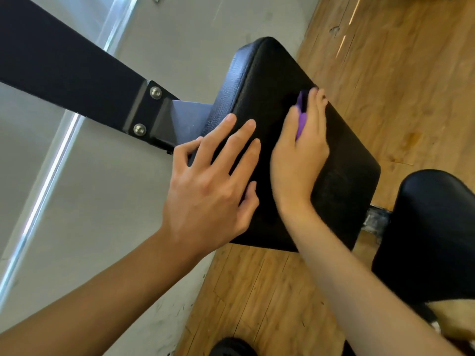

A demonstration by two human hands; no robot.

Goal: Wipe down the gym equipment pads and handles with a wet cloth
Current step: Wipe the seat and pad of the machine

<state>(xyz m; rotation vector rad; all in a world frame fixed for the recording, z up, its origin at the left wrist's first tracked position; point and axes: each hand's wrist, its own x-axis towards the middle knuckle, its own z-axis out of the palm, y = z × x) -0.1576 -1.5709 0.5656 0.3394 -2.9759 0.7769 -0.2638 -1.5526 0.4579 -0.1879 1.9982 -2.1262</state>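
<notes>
Here, pad (272, 73) braced by left hand (205, 186), fingers laid flat, nothing gripped. Cloth (299, 123) clutched in right hand (298, 158), pressed on pad's upper face. Risk: cloth bunched small, so streaks or far corner likely missed; wet pad slick, brace could be lost.

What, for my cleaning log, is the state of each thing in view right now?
Black rectangular vinyl pad: both hands on it.
Purple cloth: bunched, pressed against the pad.
Right hand: grips the cloth.
Left hand: flat, fingers straight, resting on the pad.
Dark metal beam: bolted to a bracket.
Rounded black pad: untouched.
</notes>
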